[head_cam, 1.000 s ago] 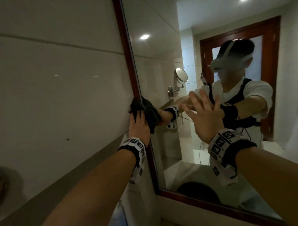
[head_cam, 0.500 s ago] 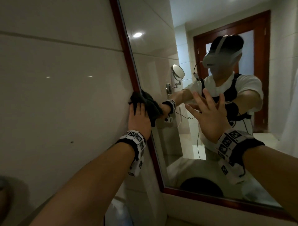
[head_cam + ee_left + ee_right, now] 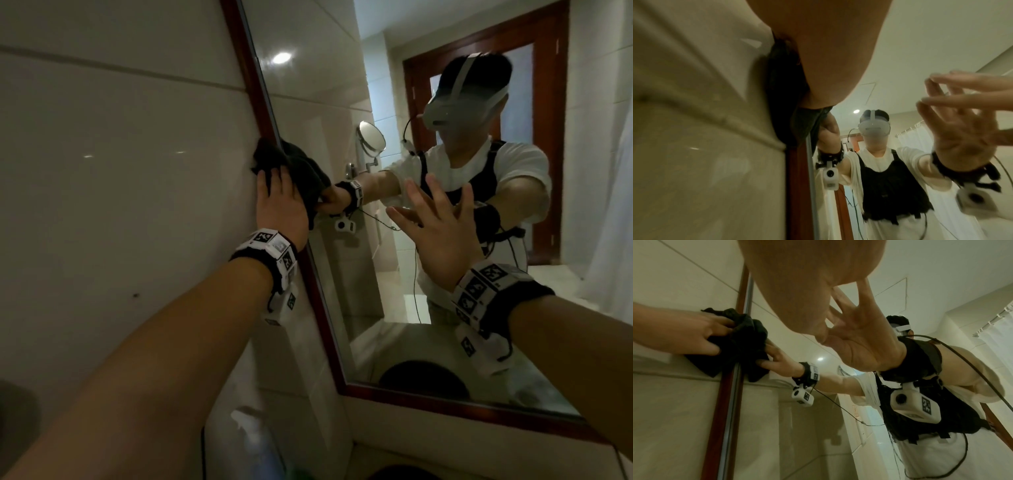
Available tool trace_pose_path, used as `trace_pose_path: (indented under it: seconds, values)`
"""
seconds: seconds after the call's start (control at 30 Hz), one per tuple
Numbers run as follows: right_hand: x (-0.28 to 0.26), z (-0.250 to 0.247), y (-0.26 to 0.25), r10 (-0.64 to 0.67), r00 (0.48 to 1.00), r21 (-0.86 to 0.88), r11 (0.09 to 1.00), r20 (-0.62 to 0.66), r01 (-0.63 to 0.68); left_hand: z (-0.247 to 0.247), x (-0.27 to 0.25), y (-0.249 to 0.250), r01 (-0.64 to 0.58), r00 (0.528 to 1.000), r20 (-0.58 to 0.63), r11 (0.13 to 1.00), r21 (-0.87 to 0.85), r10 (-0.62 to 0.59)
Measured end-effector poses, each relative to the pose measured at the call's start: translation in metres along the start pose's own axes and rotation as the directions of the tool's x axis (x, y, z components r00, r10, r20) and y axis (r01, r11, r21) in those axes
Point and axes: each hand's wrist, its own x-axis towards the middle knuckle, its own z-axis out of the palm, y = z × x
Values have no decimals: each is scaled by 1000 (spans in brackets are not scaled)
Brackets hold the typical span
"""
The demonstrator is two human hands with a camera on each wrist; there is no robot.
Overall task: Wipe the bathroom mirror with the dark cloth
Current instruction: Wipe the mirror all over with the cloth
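Pale glossy wall tiles [image 3: 120, 171] meet the mirror [image 3: 342, 274] along its dark red wooden frame [image 3: 322, 308]. From the head view, the left hand [image 3: 279, 205] presses the dark cloth [image 3: 291, 164] against the frame's left edge, the bunched cloth lying under and beyond the fingers, half on tile, half on glass. The right hand [image 3: 442, 229] is spread flat toward the glass, fingers apart, holding nothing.

Left wrist view: the cloth [image 3: 785, 97] is squeezed between palm and wall at the frame.

Right wrist view: the left hand's fingers [image 3: 711, 335] curl into the cloth [image 3: 744, 340]; the right hand [image 3: 807, 288] stays splayed, whether touching the glass I cannot tell.
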Motion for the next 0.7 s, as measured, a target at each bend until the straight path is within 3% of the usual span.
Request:
trace_pose_path:
  seconds: [0.47, 0.7]
  values:
    - [-7, 4, -3, -19, 1000, 30, 999, -3, 19, 77, -79, 64, -109, 989, 92, 991, -73, 116]
    - [-13, 18, -6, -17, 994, 77, 997, -104, 25, 117, -123, 100, -163, 970, 178, 986, -36, 167]
